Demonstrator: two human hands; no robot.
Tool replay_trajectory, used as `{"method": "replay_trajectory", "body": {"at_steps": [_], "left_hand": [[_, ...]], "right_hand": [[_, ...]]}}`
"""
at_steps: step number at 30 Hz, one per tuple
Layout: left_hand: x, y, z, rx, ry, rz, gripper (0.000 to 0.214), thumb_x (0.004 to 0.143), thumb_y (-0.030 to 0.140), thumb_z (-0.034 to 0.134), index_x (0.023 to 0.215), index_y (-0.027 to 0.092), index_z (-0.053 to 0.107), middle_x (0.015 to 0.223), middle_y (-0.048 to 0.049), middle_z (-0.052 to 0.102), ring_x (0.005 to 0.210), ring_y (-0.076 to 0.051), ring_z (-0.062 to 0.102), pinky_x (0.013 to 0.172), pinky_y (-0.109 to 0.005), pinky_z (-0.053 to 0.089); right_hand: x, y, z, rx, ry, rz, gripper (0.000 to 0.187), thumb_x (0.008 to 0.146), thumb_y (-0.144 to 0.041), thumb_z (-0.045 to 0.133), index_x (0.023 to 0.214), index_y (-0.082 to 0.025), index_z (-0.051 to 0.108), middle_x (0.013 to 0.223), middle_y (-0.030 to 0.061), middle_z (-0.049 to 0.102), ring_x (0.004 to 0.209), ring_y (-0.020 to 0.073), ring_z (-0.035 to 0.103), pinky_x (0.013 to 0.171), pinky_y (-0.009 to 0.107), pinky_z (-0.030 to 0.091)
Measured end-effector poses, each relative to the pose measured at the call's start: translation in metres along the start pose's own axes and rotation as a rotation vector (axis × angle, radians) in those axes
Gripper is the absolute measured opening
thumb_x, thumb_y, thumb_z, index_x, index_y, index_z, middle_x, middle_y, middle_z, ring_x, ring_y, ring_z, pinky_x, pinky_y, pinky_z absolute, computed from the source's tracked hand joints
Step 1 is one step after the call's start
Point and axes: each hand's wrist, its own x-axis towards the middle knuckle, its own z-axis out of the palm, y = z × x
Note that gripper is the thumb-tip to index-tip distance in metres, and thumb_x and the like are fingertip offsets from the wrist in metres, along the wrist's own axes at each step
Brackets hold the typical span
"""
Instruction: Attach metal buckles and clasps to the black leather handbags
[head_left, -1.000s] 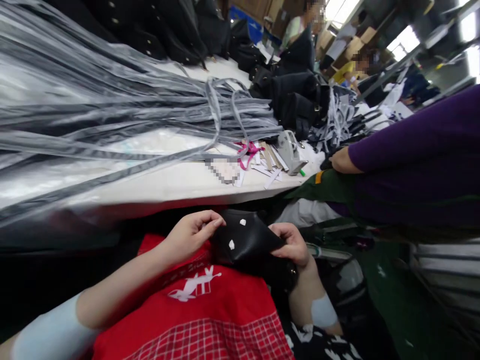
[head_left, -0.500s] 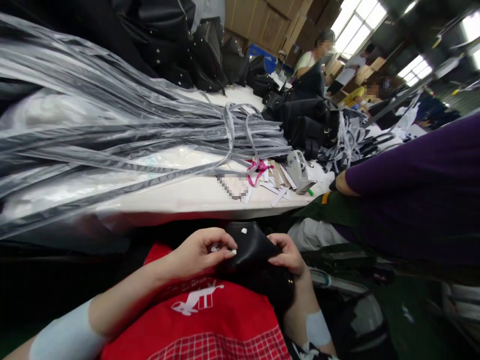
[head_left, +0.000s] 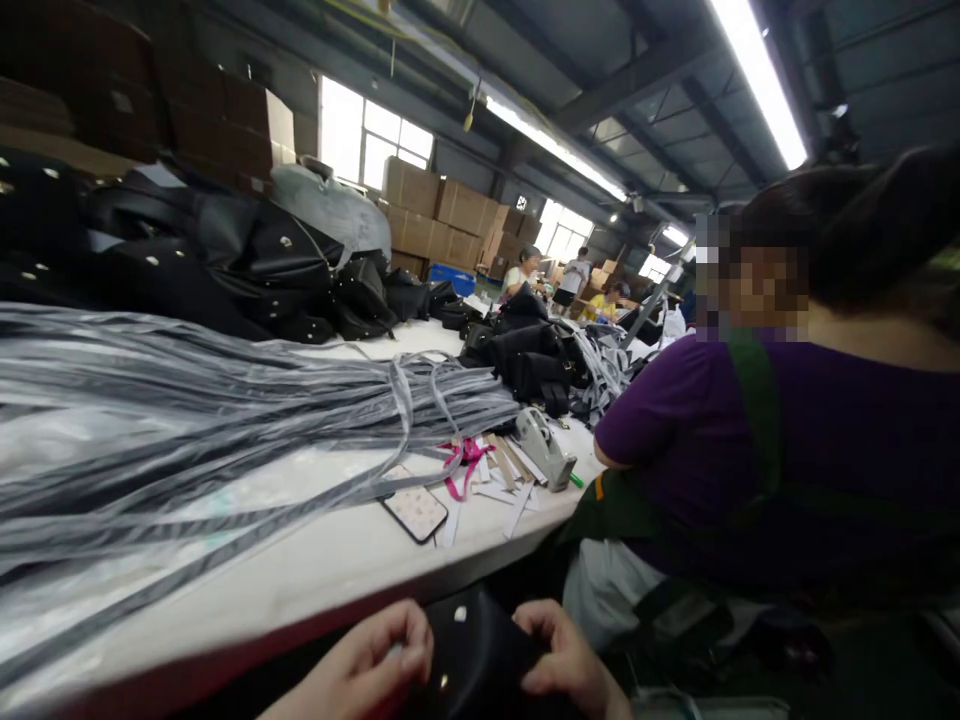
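Observation:
At the bottom edge of the view my left hand (head_left: 364,668) and my right hand (head_left: 564,662) both grip a black leather piece (head_left: 476,655) held below the table edge. The leather shows a small white spot near its top. My left fingers curl over its left side. My right fingers fold over its right side. Both hands are cut off by the frame's lower border.
A white table (head_left: 315,570) carries a big bundle of grey straps (head_left: 225,420), a phone (head_left: 414,510), pink ribbon (head_left: 461,460), paper strips and a tape dispenser (head_left: 545,450). Black bags (head_left: 247,270) pile behind. A person in purple (head_left: 787,440) sits close on the right.
The view has tilted up, so my hands and the leather piece dropped to the bottom edge. My lap is out of sight, and the hall and the neighbour's upper body now show.

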Motion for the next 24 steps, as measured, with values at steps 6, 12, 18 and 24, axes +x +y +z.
{"method": "replay_trajectory", "body": {"at_steps": [6, 12, 18, 24], "left_hand": [[0.005, 0.01, -0.003, -0.082, 0.245, -0.011, 0.039, 0.08, 0.053, 0.065, 0.084, 0.017, 0.052, 0.075, 0.0015, 0.055, 0.052, -0.006, 0.032, 0.049, -0.02, 0.021], [0.013, 0.006, 0.007, -0.036, 0.274, -0.078, 0.041, 0.074, 0.05, 0.068, 0.095, 0.015, 0.066, 0.075, -0.0013, 0.062, 0.06, -0.011, 0.049, 0.054, -0.021, 0.036], [0.019, 0.01, 0.016, 0.293, 0.325, 0.041, 0.027, 0.072, 0.038, 0.069, 0.09, 0.018, 0.067, 0.074, -0.0017, 0.064, 0.065, -0.014, 0.052, 0.06, -0.025, 0.042], [0.027, 0.011, 0.01, 0.598, 0.2, 0.145, 0.01, 0.077, 0.026, 0.059, 0.071, 0.019, 0.061, 0.072, -0.0019, 0.061, 0.07, -0.016, 0.055, 0.065, -0.025, 0.042]], "right_hand": [[-0.007, -0.028, 0.007, -0.131, -0.159, -0.009, 0.042, 0.052, -0.036, 0.084, 0.058, -0.016, 0.047, 0.061, -0.0035, 0.049, 0.058, 0.0091, 0.037, 0.056, 0.022, 0.028], [-0.006, -0.032, 0.012, -0.166, -0.19, -0.013, 0.04, 0.058, -0.035, 0.082, 0.058, -0.017, 0.046, 0.062, -0.0033, 0.047, 0.058, 0.0095, 0.036, 0.057, 0.022, 0.03], [-0.005, -0.028, 0.017, -0.134, -0.188, 0.018, 0.042, 0.052, -0.034, 0.085, 0.059, -0.016, 0.047, 0.064, -0.0034, 0.049, 0.06, 0.0088, 0.037, 0.056, 0.022, 0.028], [-0.003, 0.001, 0.006, -0.097, 0.038, 0.103, 0.049, 0.04, -0.031, 0.09, 0.077, -0.018, 0.061, 0.073, -0.0024, 0.057, 0.066, 0.011, 0.046, 0.061, 0.022, 0.033]]}}
